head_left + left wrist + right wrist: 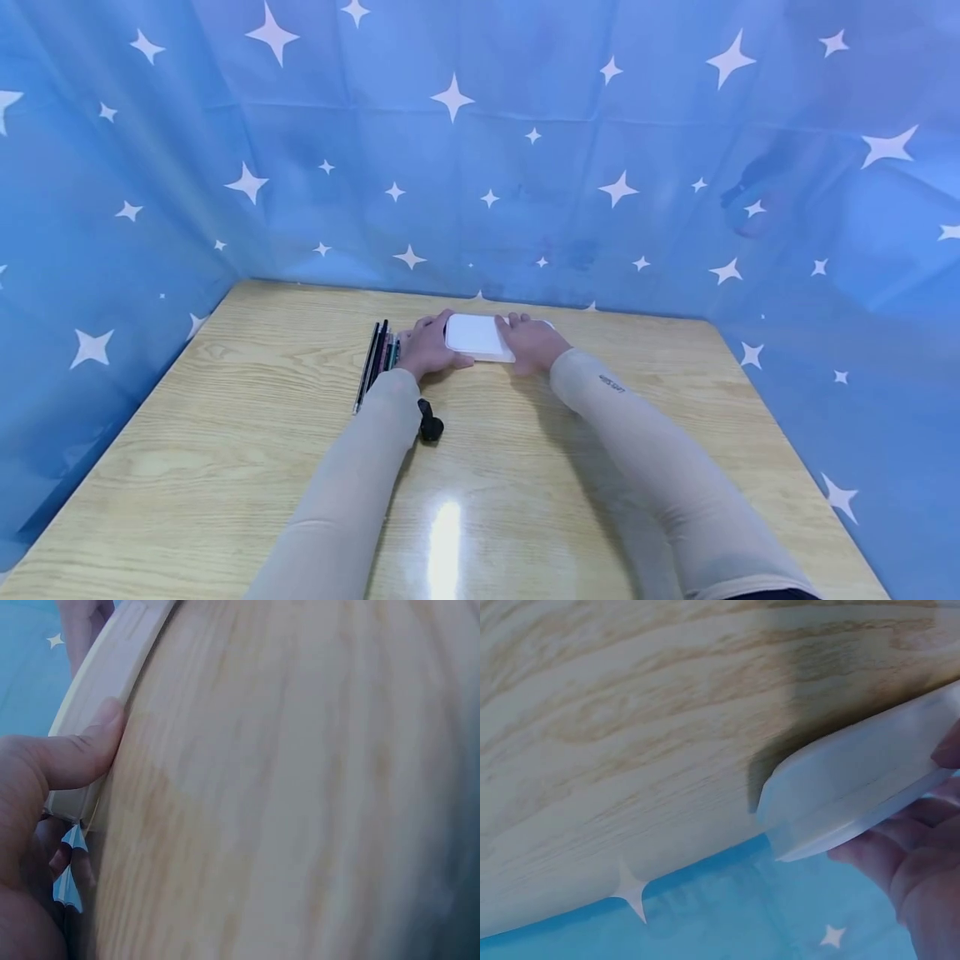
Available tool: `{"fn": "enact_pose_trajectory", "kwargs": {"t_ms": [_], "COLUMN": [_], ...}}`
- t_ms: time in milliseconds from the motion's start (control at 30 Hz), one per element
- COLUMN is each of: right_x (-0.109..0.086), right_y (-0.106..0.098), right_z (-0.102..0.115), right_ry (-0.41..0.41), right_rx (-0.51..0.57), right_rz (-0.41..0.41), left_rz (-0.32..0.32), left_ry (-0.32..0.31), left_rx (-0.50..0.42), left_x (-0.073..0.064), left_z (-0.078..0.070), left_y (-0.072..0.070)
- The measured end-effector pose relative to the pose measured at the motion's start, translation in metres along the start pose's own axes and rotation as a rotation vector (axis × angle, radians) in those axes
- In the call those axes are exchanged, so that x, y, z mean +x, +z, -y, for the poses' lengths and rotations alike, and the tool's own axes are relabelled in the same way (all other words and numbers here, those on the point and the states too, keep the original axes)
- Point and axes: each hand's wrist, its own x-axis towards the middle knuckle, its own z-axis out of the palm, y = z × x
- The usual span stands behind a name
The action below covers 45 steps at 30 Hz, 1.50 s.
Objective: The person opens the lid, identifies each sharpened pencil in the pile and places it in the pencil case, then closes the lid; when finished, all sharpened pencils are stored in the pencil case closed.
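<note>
Holding a flat white box [480, 337] between them, the left hand [429, 347] and the right hand [532, 343] meet at the far middle of the wooden bench [225, 433]. The box lies flat on the bench, directly between the two grips, its short ends covered by the hands. The left grip is closed on the box's left end: the left wrist view shows the thumb [75, 754] pressed against the box's rim [105, 682], with the other fingers curled round the far side. The right grip is closed on the right end: the right wrist view shows the fingers [900, 855] wrapped under and behind the box's rounded corner [840, 795], which looks slightly raised off the bench there, casting a dark shadow.

Just outside the left hand, on the side away from the box, a row of dark pens [375, 358] lies side by side, nearly touching the knuckles. Nearer the person, beside the left forearm, sits a small black object [430, 423]. Both arms wear pale beige sleeves [660, 467]. A blue curtain with white stars [615, 158] closes in the bench beyond the hands and on both sides.
</note>
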Motion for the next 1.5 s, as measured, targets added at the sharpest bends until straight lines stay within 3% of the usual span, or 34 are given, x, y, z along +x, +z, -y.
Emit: {"fn": "enact_pose_trajectory", "kwargs": {"t_ms": [233, 467, 733, 900, 1167, 1333, 1500], "right_x": [0.0, 0.002, 0.009, 0.007, -0.006, -0.012, -0.016], "right_y": [-0.009, -0.017, -0.016, -0.023, -0.04, -0.045, -0.039], "right_z": [-0.005, -0.002, -0.007, -0.023, -0.054, -0.078, -0.097], "right_ry": [-0.02, -0.021, 0.012, -0.001, -0.04, -0.037, 0.006], "right_rx": [0.023, 0.09, 0.147, 0.317, 0.646, 0.791, 0.908], "right_rz": [0.027, 0.13, 0.137, 0.18, 0.27, 0.249, 0.167], "left_rz": [0.01, 0.024, 0.01, 0.007, 0.039, 0.037, 0.076], "left_ry": [-0.005, -0.003, -0.015, 0.006, -0.015, -0.041, -0.049], "left_rx": [-0.002, 0.009, -0.017, -0.027, -0.034, -0.037, -0.003], "left_x": [0.0, -0.004, -0.002, -0.002, -0.003, 0.001, 0.003], "left_z": [-0.002, 0.0, 0.006, 0.007, 0.001, 0.001, 0.001], "left_y": [-0.003, -0.008, -0.007, -0.004, -0.003, -0.005, -0.008]}}
